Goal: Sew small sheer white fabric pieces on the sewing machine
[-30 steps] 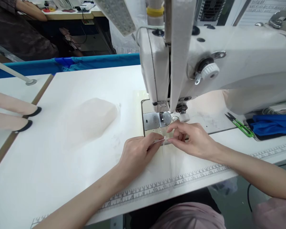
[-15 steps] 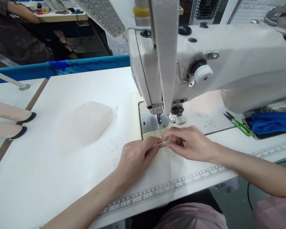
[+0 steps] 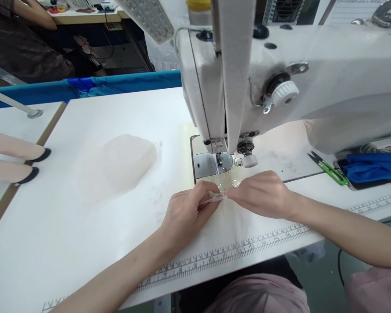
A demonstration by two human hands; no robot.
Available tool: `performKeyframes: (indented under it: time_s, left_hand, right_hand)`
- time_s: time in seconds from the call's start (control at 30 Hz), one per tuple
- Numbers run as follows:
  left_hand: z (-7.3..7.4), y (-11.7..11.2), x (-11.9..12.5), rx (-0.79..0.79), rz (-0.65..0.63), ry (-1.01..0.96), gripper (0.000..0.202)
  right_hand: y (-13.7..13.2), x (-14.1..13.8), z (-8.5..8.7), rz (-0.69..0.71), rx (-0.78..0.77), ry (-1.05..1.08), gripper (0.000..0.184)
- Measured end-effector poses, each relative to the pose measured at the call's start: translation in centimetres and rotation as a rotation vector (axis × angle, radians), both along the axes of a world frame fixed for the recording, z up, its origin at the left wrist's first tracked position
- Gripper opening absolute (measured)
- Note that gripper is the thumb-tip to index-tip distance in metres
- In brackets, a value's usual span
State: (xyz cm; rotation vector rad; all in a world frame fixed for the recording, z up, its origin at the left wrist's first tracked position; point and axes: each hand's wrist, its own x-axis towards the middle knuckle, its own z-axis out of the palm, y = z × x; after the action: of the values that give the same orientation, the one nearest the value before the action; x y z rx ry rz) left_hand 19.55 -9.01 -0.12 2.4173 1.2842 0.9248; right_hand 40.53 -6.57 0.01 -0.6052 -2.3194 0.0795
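Observation:
A small strip of sheer, whitish material is pinched between the thumb and fingers of my left hand. My right hand is closed at the strip's right end, its fingertips curled under and partly hidden. Both hands are close together above the table, just in front of the metal needle plate of a white sewing machine. The presser foot stands behind them with no material visible under it. Fine threads or clear bits glint on the yellowish patch beside my right fingers.
Green-handled thread snips lie at the right, beside a blue cloth on a dark tray. A printed ruler follows the table's front edge. Two pale padded shapes with black tips project from the left. Another person is beyond the blue fabric edging.
My right hand has turned over and its fingers have curled in more tightly at the strip. My left hand stays almost in place, and more of the strip shows. The view has shifted slightly.

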Motion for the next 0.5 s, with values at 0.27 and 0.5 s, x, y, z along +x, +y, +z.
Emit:
performKeyframes:
  time_s: [0.27, 0.5]
  left_hand:
    - [0.1, 0.0, 0.0, 0.073, -0.159, -0.035, 0.012]
    - [0.2, 0.3, 0.3, -0.222, 0.025, 0.17, 0.021]
  right_hand:
    - [0.0, 0.4, 0.3, 0.176, 0.505, -0.117, 0.019]
    - [1.0, -0.3, -0.8, 0.023, -0.202, 0.006, 0.016]
